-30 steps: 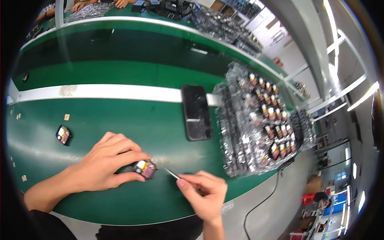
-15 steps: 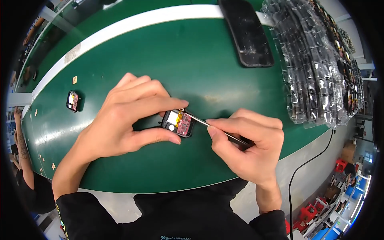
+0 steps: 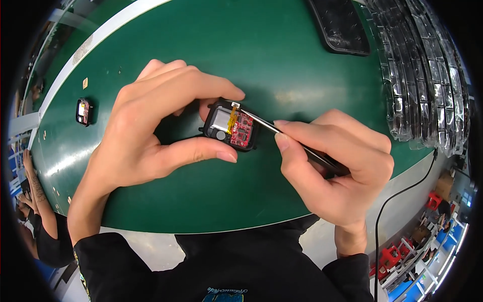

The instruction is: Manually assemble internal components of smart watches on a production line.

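Note:
A small open black watch-like casing [image 3: 245,148] is tilted in the grip of my left hand [image 3: 146,126]. Its thumb lies along the near edge, and its index finger stretches just above the far edge. Inside show a silver battery cell [image 3: 221,119], a red circuit board [image 3: 242,130], a yellow flex ribbon [image 3: 232,122] and a small round part [image 3: 220,135]. My right hand [image 3: 342,166] pinches slim metal tweezers [image 3: 265,125], their far end hidden in the palm. The tweezers' tip reaches the pale connector [image 3: 235,104] at the casing's far edge.
Another open casing [image 3: 83,111] lies at the left of the green table [image 3: 166,206]. A black phone-like slab [image 3: 342,27] lies at the far right, beside stacked clear plastic trays [image 3: 412,75]. A cable [image 3: 378,221] hangs down right. Another person's arm [image 3: 40,196] shows at left.
The view has shifted, and both hands and the casing appear larger and higher. My left index finger has come off the connector corner, which now shows. The tweezers' tip stays at that corner.

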A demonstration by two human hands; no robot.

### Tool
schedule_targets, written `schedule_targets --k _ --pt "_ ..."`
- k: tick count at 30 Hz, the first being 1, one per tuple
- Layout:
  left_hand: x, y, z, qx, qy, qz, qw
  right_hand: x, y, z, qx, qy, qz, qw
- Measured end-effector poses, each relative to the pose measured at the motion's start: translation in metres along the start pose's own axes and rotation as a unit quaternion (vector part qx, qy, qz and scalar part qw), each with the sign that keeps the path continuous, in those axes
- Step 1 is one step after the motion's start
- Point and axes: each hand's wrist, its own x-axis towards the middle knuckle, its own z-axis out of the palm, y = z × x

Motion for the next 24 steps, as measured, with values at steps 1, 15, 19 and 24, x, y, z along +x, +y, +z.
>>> schedule_targets --k 1,15,19,24 --pt "-0.0005 -0.0002 0.0004 -0.002 0.006 -0.001 1.0 -0.0001 -0.0005 -0.0002 -0.009 0.004 -0.001 1.0" --pt "0.0002 -0.0018 0.0012 0.014 0.01 0.013 1.0 0.0011 0.0002 0.0043 -0.026 0.01 -0.021 0.999" --pt "0.0009 -0.0014 0.0016 0.007 0.014 0.018 1.0 -0.0001 -0.0006 0.0034 -0.028 0.013 -0.015 0.999" --pt "0.0007 -0.0021 0.0016 0.008 0.013 0.017 1.0 0.0006 0.0001 0.0048 -0.03 0.014 -0.022 0.999"
